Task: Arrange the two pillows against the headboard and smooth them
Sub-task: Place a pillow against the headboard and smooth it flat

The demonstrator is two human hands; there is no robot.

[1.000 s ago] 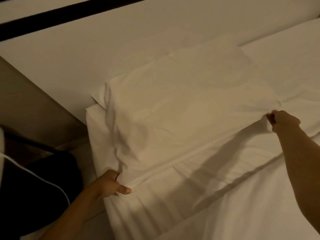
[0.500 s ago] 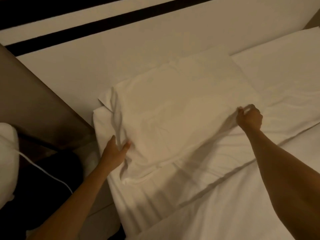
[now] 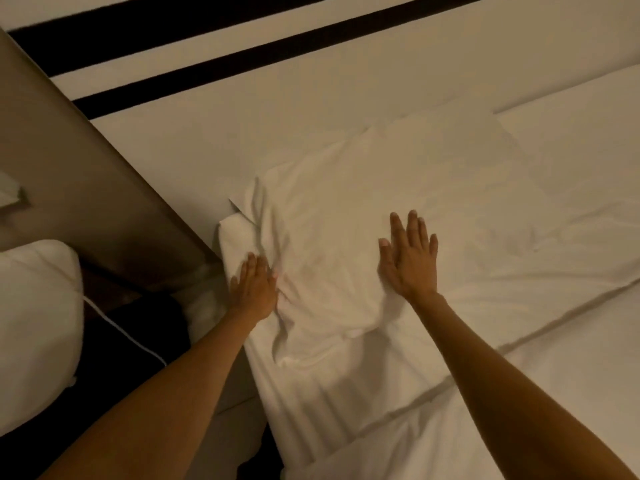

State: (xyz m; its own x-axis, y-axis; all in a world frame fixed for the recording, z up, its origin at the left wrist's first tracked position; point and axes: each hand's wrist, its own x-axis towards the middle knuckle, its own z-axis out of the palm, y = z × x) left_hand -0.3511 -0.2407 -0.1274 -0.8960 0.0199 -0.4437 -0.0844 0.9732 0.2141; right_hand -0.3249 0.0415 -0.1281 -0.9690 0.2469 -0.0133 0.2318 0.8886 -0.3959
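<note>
Nearest to me, both forearms extend from the bottom edge over the bed (image 3: 519, 427), which is covered in white sheets with a folded band running diagonally across it. At near left, off the bed, I see a second white pillow (image 3: 34, 323) lying apart from the first, with a thin white cable (image 3: 121, 330) running beside it over a dark area.

My left hand (image 3: 254, 289) lies flat, palm down, on the left edge of the pillow (image 3: 398, 209); its fingers (image 3: 251, 266) are extended and close together, gripping nothing. The fabric just right of this hand is bunched into several creases.

My right hand (image 3: 410, 261) lies flat, palm down, on the middle of the same pillow; its fingers (image 3: 412, 226) are extended and slightly spread, gripping nothing.

The pillow lies flat at the head end of the bed, its far edge touching the headboard (image 3: 311, 109). The headboard is pale, with two dark horizontal bands near its top. A brown panel (image 3: 69, 168) adjoins it on the left.
</note>
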